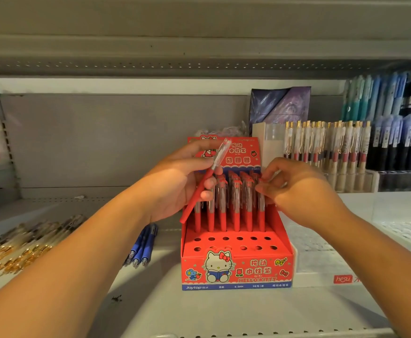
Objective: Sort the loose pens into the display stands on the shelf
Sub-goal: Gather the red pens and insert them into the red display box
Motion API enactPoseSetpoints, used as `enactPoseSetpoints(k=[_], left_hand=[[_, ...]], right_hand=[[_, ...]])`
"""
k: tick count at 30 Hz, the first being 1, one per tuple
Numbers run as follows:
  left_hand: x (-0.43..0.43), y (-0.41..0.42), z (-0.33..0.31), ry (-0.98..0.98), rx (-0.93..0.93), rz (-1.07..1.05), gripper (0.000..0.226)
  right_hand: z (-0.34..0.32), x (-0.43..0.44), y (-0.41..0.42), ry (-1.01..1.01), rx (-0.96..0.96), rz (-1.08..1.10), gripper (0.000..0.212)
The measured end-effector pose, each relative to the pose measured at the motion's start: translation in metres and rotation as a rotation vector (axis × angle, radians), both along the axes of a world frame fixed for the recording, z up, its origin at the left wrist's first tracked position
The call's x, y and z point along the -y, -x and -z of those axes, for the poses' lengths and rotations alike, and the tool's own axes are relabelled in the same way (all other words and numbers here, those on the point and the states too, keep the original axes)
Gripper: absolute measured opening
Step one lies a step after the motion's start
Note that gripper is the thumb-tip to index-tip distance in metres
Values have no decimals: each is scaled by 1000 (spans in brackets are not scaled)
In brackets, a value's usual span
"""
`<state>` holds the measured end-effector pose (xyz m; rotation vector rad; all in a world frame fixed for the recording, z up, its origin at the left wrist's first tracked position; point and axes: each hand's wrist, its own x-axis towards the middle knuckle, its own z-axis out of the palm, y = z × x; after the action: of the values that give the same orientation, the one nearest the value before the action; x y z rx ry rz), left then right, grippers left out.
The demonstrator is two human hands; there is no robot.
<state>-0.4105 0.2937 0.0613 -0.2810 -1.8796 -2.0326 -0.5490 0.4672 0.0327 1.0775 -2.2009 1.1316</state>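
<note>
- The shelf (199,313) is bare in front, so there's room to draw the arms back without knocking anything.
- The red display stand (236,272) sits mid-shelf. Its two front rows of holes (232,242) are empty and look the easiest to reach.
- Blue pens (142,247) lie loose just left of the stand, and a heap of gold-trimmed pens (23,242) lies farther left.
- The left hand (175,189) grips one red pen (205,179) by the middle of the barrel, tilted, clear clip end up. It looks light, stiff and a bit slick, so a mid-barrel pinch should steer the tip well.
- The right hand (297,189) has its fingertips closed on the rightmost standing pen (261,215), seemingly to steady it.
- The cardboard stand could slide if it's pushed.
- At the back right, a clear stand of gold-clip pens (326,147) crowds that side.
- The upper shelf (199,52) caps how high a pen can be lifted.
</note>
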Motion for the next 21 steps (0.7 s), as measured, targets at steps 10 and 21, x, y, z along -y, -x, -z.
enactPoseSetpoints(k=[10,21], left_hand=[[-2,-4,-4,320,-58,-276,12],[-11,-28,-2,562,-118,-487,22]], right_hand=[[-16,8,-39,351,-25,-330,10],[-23,31,-67,498,327,-660,21]])
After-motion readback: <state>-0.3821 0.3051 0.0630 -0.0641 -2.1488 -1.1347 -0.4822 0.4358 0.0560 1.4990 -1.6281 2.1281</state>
